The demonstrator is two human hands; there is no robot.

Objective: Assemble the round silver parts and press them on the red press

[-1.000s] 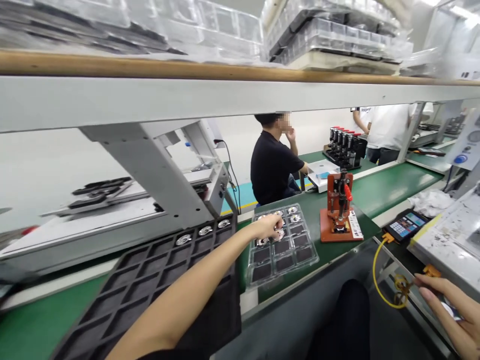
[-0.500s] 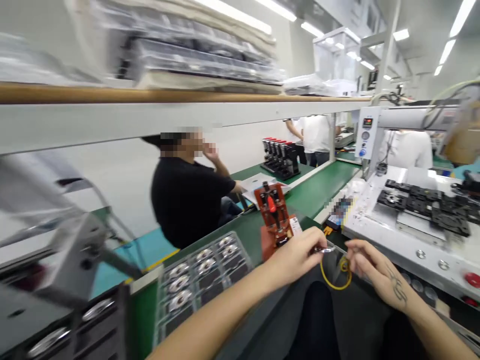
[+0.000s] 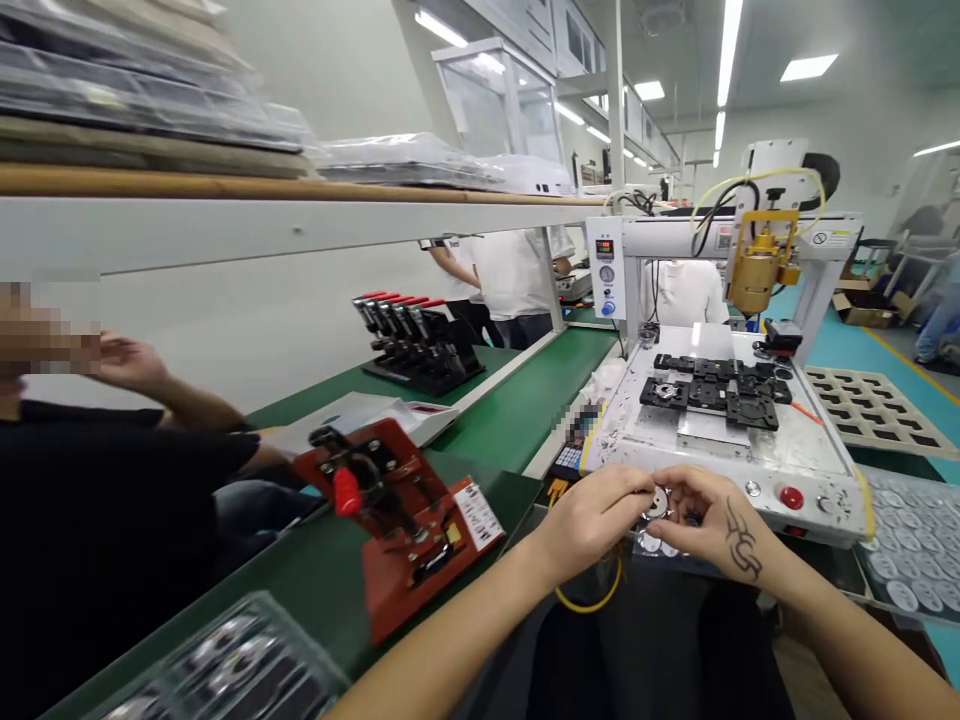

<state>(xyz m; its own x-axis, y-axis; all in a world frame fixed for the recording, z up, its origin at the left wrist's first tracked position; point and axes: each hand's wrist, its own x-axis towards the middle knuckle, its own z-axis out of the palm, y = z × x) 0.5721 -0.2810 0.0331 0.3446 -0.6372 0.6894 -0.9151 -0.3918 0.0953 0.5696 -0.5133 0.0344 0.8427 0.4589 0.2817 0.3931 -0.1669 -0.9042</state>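
Observation:
A small round metal part [image 3: 657, 502] is pinched between my two hands, in front of the white bench machine. My left hand [image 3: 600, 515] grips its left side with closed fingers. From the right, my right hand [image 3: 705, 515] holds the same part between thumb and fingers. A yellow cable loop [image 3: 592, 603] hangs just below my left wrist. The red clamp fixture [image 3: 405, 520] with a red-tipped lever stands on the green bench, left of my hands.
The white machine [image 3: 637, 450] carries black fixtures [image 3: 712, 388]. A tray of metal parts [image 3: 247, 670] lies at lower left, a tray of round discs [image 3: 911, 530] at right. A person in black [image 3: 112, 520] sits at left. Black toggle clamps [image 3: 420, 345] stand behind.
The view has swung right, bringing more of the machine and the disc tray into sight. My right hand has closed in on the metal part beside my left hand; before, the hands were apart.

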